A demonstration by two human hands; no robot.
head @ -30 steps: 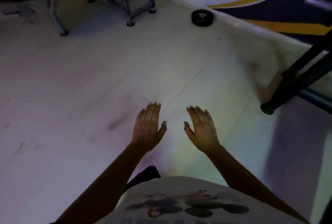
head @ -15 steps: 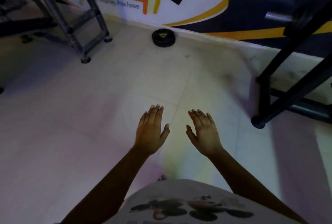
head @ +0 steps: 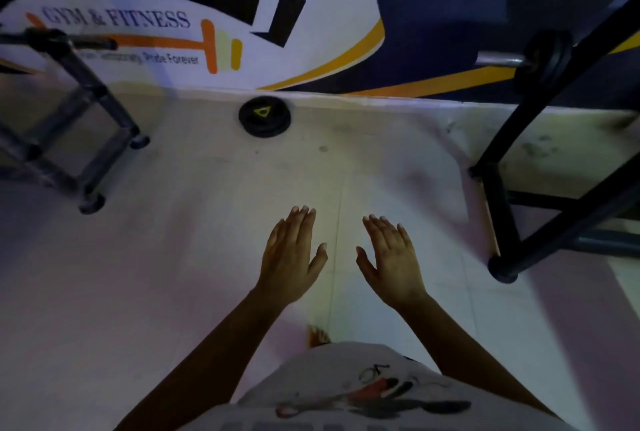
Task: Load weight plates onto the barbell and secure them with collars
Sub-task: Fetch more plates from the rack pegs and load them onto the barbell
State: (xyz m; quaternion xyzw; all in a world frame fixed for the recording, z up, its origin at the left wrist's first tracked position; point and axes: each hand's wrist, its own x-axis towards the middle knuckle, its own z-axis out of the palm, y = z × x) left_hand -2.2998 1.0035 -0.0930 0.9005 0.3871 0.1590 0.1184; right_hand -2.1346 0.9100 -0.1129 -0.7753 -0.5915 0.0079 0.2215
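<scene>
Head: tiled floor (head: 173,275), mural wall (head: 329,15), probable plate (head: 265,116); left grip (head: 289,264), right grip (head: 393,266) spread, empty.

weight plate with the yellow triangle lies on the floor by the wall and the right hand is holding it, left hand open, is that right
Not quite. The right hand holds nothing: its fingers are straight and it is well short of the weight plate, as the head view shows. The plate does lie on the floor by the wall, and the left hand is open.

Two hands (head: 290,259) (head: 393,266), one floor plate (head: 265,116), one silver barbell (head: 498,59), two racks (head: 100,93) (head: 500,202).
</scene>
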